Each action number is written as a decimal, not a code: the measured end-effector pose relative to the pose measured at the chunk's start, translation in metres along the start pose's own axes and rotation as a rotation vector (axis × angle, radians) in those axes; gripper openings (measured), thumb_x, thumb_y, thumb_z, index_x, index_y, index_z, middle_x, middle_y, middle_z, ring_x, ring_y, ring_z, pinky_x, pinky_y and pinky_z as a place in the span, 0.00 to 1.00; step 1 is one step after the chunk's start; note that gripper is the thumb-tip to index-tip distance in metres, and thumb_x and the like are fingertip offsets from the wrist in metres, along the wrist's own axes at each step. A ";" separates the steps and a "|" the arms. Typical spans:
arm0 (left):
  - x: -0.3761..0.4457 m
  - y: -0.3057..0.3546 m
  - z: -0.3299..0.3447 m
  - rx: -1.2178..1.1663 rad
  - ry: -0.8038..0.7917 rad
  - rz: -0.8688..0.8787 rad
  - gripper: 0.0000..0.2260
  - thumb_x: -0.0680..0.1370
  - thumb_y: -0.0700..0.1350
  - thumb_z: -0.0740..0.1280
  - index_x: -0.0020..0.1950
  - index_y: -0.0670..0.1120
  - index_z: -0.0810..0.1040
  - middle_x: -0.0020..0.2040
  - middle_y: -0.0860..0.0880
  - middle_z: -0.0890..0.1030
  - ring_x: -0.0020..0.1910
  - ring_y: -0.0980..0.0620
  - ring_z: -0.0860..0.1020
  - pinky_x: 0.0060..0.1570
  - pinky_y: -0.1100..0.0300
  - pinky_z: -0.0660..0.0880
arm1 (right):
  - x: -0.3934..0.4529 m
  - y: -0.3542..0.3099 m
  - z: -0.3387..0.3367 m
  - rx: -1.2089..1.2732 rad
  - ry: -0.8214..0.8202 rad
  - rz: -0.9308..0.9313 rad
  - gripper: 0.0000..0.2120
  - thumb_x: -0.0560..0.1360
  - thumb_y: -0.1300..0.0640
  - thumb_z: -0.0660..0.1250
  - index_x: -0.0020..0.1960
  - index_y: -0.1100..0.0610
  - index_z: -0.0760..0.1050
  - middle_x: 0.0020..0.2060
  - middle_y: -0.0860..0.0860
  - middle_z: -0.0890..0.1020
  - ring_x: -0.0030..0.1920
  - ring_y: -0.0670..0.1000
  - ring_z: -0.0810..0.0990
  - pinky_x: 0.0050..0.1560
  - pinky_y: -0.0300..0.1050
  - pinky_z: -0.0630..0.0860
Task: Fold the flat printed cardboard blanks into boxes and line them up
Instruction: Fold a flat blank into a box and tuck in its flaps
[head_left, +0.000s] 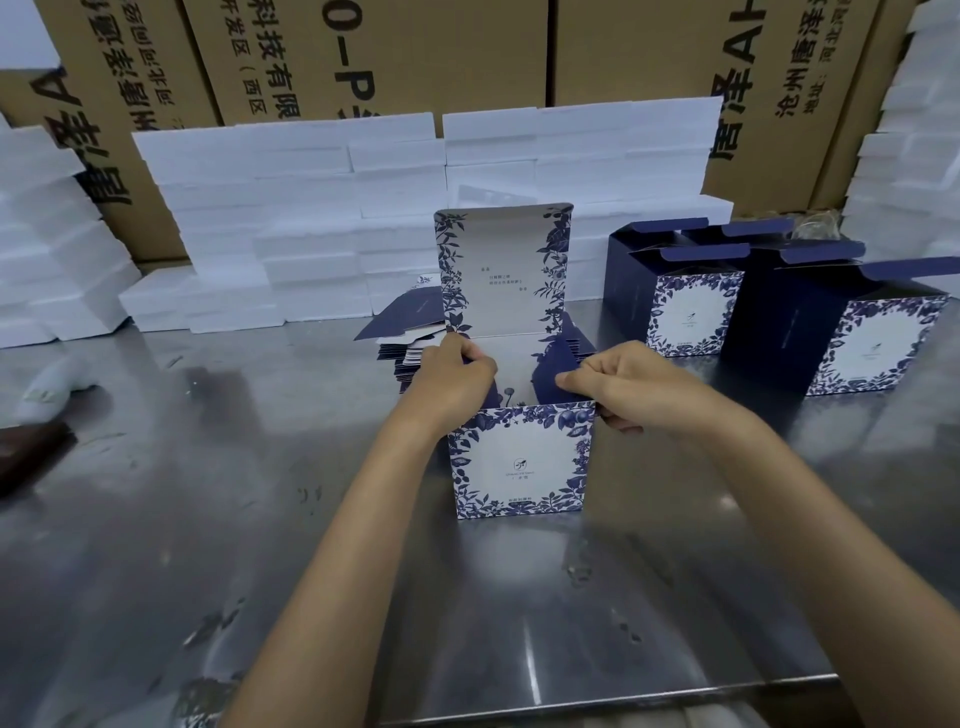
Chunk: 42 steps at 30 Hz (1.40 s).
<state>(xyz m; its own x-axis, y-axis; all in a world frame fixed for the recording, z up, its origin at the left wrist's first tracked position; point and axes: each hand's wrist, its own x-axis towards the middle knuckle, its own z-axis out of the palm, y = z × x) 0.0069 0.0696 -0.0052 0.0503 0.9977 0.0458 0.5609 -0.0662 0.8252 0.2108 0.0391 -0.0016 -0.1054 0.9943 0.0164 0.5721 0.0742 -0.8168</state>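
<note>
Navy side flaps of the upright printed box (521, 462) are pinched by left hand (457, 376) and right hand (618, 387); fold both inward evenly, lid flap (504, 270) beyond fingers staying up.

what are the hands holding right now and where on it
Both hold the open box standing on the table: the left hand pinches its left dark side flap, the right hand its right one.

Brown shipping cartons (395, 57), along the top of the frame, carry sideways black print: "科技有限", "0-P", "唐泽", "沧州唐泽". Box (521, 460) print: too small to read.
</note>
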 end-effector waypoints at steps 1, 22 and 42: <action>0.000 0.000 0.000 0.002 -0.001 0.004 0.02 0.81 0.48 0.60 0.48 0.53 0.71 0.61 0.46 0.75 0.42 0.56 0.73 0.37 0.59 0.65 | 0.001 -0.001 -0.002 0.001 -0.007 0.017 0.27 0.80 0.46 0.68 0.27 0.50 0.61 0.21 0.45 0.62 0.22 0.48 0.60 0.25 0.38 0.61; -0.005 0.004 -0.001 0.061 -0.015 0.015 0.02 0.81 0.48 0.61 0.52 0.51 0.70 0.59 0.46 0.74 0.37 0.56 0.73 0.34 0.60 0.64 | 0.036 -0.006 -0.007 -0.046 0.075 -0.006 0.23 0.81 0.45 0.65 0.32 0.51 0.63 0.24 0.46 0.61 0.24 0.47 0.58 0.27 0.40 0.54; -0.009 0.000 0.006 -0.408 0.154 -0.036 0.15 0.81 0.42 0.57 0.66 0.53 0.65 0.39 0.47 0.76 0.39 0.46 0.76 0.40 0.62 0.70 | 0.036 -0.006 -0.006 0.361 0.268 -0.087 0.23 0.76 0.68 0.59 0.38 0.47 0.86 0.42 0.43 0.86 0.39 0.38 0.82 0.43 0.34 0.77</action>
<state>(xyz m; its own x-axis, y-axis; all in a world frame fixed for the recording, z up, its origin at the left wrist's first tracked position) 0.0112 0.0600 -0.0086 -0.1045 0.9920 0.0713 0.1857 -0.0510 0.9813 0.2082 0.0751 0.0075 0.1011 0.9738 0.2035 0.2456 0.1738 -0.9537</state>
